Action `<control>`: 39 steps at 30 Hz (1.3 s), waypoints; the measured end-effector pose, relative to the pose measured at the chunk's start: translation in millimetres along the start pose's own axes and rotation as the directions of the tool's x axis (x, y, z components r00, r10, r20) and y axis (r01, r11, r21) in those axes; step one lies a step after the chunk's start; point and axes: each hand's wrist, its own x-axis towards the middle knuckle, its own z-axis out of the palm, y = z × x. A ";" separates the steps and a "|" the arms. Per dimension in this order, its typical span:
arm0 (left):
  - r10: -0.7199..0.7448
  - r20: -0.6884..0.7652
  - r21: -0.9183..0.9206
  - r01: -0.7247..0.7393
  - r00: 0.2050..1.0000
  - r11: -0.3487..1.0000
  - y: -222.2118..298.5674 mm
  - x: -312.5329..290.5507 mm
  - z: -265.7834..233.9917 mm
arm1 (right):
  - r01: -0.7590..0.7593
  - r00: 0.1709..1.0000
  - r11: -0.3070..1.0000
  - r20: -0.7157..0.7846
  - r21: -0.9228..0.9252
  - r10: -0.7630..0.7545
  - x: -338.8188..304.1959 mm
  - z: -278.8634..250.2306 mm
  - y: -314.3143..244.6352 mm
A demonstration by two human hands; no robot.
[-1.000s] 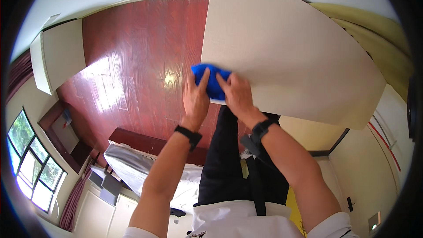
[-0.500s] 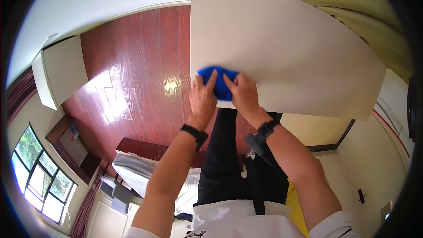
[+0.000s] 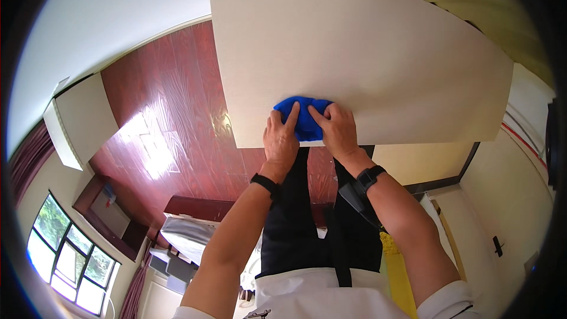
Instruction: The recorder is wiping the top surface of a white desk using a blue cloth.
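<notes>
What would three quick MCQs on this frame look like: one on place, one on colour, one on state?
1. Where does the cloth lie?
A. on the floor
B. on the table near its front edge
C. on the bed

2. What colour is the cloth?
A. blue
B. red
C. white

3. How do the hands meet the cloth?
A. only the left touches it
B. neither touches it
C. both press on it

Key:
1 B, since it sits on the pale tabletop just inside the near edge.
2 A, since it is plainly bright blue.
3 C, since the left hand and right hand both lay fingers on it.
</notes>
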 end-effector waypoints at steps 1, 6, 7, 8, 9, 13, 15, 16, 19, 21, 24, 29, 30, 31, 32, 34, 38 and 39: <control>-0.025 0.005 0.005 0.025 1.000 1.000 4.0 -0.5 1.8 | -0.005 1.000 1.000 -0.001 0.004 0.005 1.7 -0.9 5.2; 0.028 -0.144 -0.010 -0.030 0.989 1.000 30.5 63.8 -0.7 | -0.027 0.987 0.999 -0.161 -0.021 0.023 59.2 -27.6 32.8; 0.021 -0.162 -0.008 -0.023 0.987 1.000 37.3 71.5 1.6 | -0.028 0.986 0.999 -0.165 -0.020 0.024 59.1 -28.5 33.9; 0.014 -0.180 -0.006 -0.016 0.984 1.000 45.1 75.7 3.1 | -0.054 0.982 0.998 -0.184 -0.009 0.052 58.8 -29.3 34.8; 0.011 -0.173 -0.016 -0.014 0.985 1.000 51.0 71.3 9.6 | -0.082 0.976 0.997 -0.203 0.000 0.081 57.6 -28.7 40.0; 0.025 -0.034 -0.008 -0.025 0.999 1.000 62.9 22.0 31.2 | -0.079 0.994 0.997 -0.078 -0.004 0.078 -10.3 -29.8 53.3; 0.007 0.033 0.004 -0.007 0.999 1.000 70.4 18.5 33.9 | -0.034 0.996 0.999 -0.079 -0.009 0.034 -16.7 -38.7 68.8; 0.040 -0.001 0.009 -0.040 0.999 0.999 74.7 25.4 35.5 | 0.013 0.997 1.000 -0.075 -0.017 -0.015 -16.8 -43.3 74.1; 0.092 -0.077 -0.010 -0.093 0.993 0.996 98.6 65.5 40.9 | -0.065 0.995 0.995 -0.076 -0.074 0.059 25.1 -64.5 106.4; 0.073 -0.109 -0.045 -0.078 0.991 0.996 120.8 88.5 43.3 | -0.085 0.989 0.994 -0.125 -0.072 0.076 34.7 -73.0 118.3; 0.045 -0.097 -0.045 -0.050 0.994 0.998 137.0 73.6 56.4 | -0.140 0.980 0.989 -0.148 -0.052 0.131 18.2 -69.4 127.6; 0.064 0.062 -0.015 -0.064 0.996 0.998 142.7 36.5 74.5 | -0.068 0.997 0.998 -0.049 -0.015 0.067 -46.8 -68.0 146.5; 0.088 0.021 -0.024 -0.088 0.996 0.996 150.5 44.7 75.3 | -0.070 0.996 0.997 -0.047 -0.015 0.069 -42.9 -74.2 153.7; 0.108 -0.016 -0.028 -0.109 0.994 0.994 157.3 52.7 77.1 | -0.069 0.997 0.997 -0.045 -0.045 0.067 -29.9 -82.3 163.7; 0.110 -0.010 -0.031 -0.110 0.994 0.993 167.0 66.5 78.0 | -0.072 0.997 0.994 -0.045 -0.083 0.068 -16.0 -91.9 174.3; 0.143 -0.051 -0.045 -0.145 0.988 0.988 188.4 93.2 78.7 | -0.075 0.979 0.994 -0.196 -0.084 0.058 11.5 -116.8 189.0; 0.147 -0.028 -0.034 -0.148 0.989 0.988 210.5 82.8 97.0 | -0.190 0.966 0.978 -0.194 -0.090 0.170 -17.4 -117.9 194.5; 0.157 0.005 -0.036 -0.157 0.988 0.987 212.4 65.9 106.9 | -0.209 0.967 0.976 -0.163 -0.059 0.198 -41.2 -109.3 202.0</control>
